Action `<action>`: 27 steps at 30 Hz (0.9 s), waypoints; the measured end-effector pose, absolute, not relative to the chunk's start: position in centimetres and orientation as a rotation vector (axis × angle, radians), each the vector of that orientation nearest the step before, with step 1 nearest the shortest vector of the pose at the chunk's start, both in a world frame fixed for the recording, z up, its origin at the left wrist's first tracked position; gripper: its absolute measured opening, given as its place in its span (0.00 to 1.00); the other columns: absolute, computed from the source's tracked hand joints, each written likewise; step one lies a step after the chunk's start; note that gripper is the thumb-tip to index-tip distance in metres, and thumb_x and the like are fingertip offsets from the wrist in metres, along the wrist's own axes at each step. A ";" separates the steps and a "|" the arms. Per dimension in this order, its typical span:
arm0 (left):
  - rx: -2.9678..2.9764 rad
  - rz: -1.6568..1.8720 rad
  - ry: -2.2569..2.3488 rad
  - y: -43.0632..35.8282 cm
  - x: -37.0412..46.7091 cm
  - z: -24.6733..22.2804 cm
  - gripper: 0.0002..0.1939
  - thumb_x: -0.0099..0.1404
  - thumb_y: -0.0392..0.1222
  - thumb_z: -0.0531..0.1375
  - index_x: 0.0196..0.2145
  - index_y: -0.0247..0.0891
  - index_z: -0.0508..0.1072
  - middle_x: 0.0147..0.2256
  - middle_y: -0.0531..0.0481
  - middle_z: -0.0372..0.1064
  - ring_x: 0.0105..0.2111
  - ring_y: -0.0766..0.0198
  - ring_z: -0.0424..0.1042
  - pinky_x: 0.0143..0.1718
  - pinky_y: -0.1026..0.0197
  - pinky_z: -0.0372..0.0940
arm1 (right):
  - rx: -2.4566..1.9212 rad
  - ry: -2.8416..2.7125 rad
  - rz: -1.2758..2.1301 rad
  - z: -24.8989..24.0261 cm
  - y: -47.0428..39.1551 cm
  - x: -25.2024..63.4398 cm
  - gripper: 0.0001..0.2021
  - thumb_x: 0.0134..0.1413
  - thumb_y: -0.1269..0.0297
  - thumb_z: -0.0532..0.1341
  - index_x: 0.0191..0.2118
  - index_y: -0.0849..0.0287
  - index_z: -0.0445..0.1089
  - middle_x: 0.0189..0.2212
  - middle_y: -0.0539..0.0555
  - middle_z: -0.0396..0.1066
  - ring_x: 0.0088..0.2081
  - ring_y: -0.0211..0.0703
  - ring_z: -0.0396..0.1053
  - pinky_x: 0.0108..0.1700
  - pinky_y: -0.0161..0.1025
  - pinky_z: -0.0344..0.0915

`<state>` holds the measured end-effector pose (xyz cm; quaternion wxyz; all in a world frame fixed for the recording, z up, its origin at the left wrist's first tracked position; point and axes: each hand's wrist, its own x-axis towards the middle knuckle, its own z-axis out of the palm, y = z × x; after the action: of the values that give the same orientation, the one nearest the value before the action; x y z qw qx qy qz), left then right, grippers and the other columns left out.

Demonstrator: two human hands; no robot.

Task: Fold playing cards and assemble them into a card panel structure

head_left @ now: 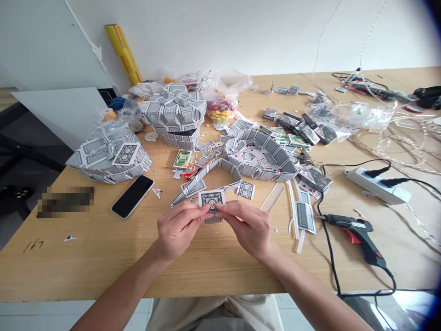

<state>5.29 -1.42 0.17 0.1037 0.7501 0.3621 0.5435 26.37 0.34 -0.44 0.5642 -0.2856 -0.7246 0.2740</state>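
Between my two hands is a playing card [211, 198] with a dark patterned back, pinched at its lower edge. My left hand [179, 225] grips it from the left, thumb on the face toward me. My right hand [250, 226] pinches the right side the same way. Just beyond stands an open ring-shaped strip [234, 172] made of folded cards, partly hidden by my hands. A loose card [245, 190] lies to its right. Behind it sits a boat-shaped card tray [265, 172] with red-suited cards inside.
Two folded-card boxes [108, 154] [175, 110] stand at the left and back. A phone [132, 196] lies left of my hands. On the right are a glue gun [354, 232], a power strip [377, 185], cords, a clear ruler [272, 196] and card packs [308, 133].
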 end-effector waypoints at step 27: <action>2.158 1.645 1.212 -1.1 5.9 0.7 0.11 0.68 0.31 0.72 0.45 0.45 0.82 0.36 0.53 0.72 0.35 0.65 0.75 0.36 0.62 0.74 | -0.826 -1.661 0.639 -0.3 0.6 25.9 0.08 0.68 0.73 0.68 0.44 0.50 0.83 0.37 0.53 0.69 0.38 0.44 0.73 0.40 0.42 0.74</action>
<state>5.89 -1.08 0.74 0.0849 0.7236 0.4063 0.5515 25.87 0.62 -0.25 0.5559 -0.3500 -0.7037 0.2708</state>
